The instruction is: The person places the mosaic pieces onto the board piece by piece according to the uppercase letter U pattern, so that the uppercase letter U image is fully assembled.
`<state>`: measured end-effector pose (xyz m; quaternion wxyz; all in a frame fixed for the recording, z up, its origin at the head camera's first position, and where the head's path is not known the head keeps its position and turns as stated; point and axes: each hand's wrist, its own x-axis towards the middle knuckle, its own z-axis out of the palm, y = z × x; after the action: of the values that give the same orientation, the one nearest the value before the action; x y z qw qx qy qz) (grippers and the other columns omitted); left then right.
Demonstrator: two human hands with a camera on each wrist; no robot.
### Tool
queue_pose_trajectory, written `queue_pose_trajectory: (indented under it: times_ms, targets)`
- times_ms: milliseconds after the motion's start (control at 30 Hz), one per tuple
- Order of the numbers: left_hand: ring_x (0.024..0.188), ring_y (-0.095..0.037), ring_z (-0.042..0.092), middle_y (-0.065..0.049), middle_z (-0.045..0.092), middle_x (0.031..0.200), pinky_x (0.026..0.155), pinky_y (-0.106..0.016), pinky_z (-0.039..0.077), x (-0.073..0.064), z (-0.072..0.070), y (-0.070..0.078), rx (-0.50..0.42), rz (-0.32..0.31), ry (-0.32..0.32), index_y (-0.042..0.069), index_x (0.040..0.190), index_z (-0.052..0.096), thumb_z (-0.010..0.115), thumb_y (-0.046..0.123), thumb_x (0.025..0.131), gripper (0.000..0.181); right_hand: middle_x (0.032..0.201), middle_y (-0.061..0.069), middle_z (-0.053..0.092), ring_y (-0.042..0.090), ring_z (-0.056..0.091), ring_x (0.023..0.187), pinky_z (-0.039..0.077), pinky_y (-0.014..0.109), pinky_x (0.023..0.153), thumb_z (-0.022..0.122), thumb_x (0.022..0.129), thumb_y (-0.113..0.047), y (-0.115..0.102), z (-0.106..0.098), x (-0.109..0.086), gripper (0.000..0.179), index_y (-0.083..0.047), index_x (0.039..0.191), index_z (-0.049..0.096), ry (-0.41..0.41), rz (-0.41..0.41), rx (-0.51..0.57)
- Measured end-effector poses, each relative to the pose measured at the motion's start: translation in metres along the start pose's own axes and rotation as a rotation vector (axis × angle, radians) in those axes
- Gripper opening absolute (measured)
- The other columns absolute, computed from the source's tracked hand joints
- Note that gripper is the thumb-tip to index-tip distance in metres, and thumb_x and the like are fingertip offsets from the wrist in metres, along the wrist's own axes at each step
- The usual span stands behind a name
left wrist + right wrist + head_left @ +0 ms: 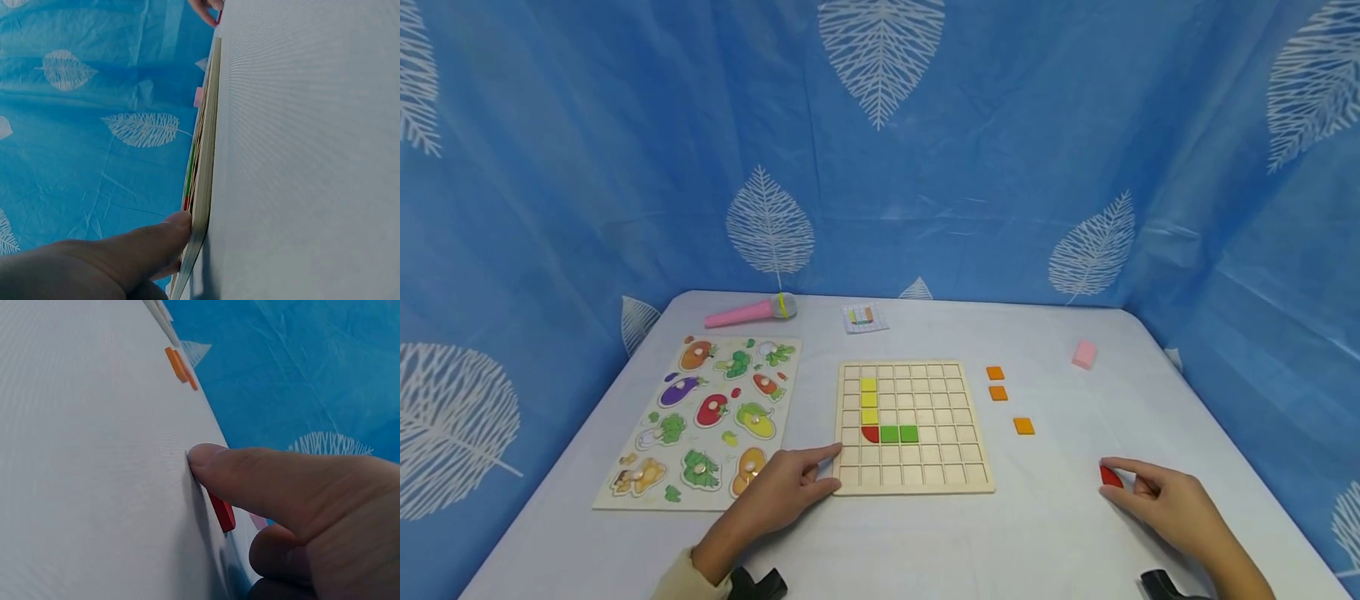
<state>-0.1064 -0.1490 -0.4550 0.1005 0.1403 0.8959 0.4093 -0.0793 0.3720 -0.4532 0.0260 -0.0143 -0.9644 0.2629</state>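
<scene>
A wooden grid board (928,477) lies flat in the middle of the table. On it, three yellow square tiles (868,400) run down to a red quarter-circle tile (870,435), with two green tiles (889,434) in line to its right. My left hand (778,492) rests its index fingertip and thumb against the board's left edge; the thumb (156,240) shows at that edge in the left wrist view. Well right of the board, my right hand (1176,507) pinches another red quarter-circle tile (1110,477) between thumb and index finger, close over the tablecloth.
Three loose orange tiles (1024,426) lie right of the board, with a pink block (1084,354) farther right. A small pattern card (865,319) sits behind the board. At left are a vegetable puzzle board (711,450) and a pink toy microphone (741,314).
</scene>
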Motion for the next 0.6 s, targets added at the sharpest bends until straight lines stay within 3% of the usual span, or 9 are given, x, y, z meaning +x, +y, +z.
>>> queue_pose_trajectory:
  times_ms: [233,600]
  targets:
    - [0.048,-0.005,0.033,0.009,0.042,0.056,0.047,-0.023,0.027,-0.0004,0.0005,-0.0006,-0.006,0.003,-0.006,0.008,0.141,0.063,0.075,0.028,0.095,0.051,0.062,-0.002,0.044,0.009,0.037,0.054,0.030,0.028,0.049,0.081,0.088,-0.040,0.0002,0.0014,-0.0001,0.047,-0.007,0.120,0.076,-0.012,0.021,-0.022]
    - [0.047,-0.004,0.032,0.009,0.042,0.056,0.047,-0.022,0.027,-0.0001,-0.0004,0.0012,-0.004,0.022,0.004,0.007,0.140,0.063,0.075,0.027,0.095,0.051,0.061,-0.003,0.042,0.009,0.035,0.054,0.029,0.029,0.048,0.082,0.087,-0.038,0.0035,0.0017,-0.0002,0.040,-0.007,0.113,0.078,0.046,-0.001,-0.052]
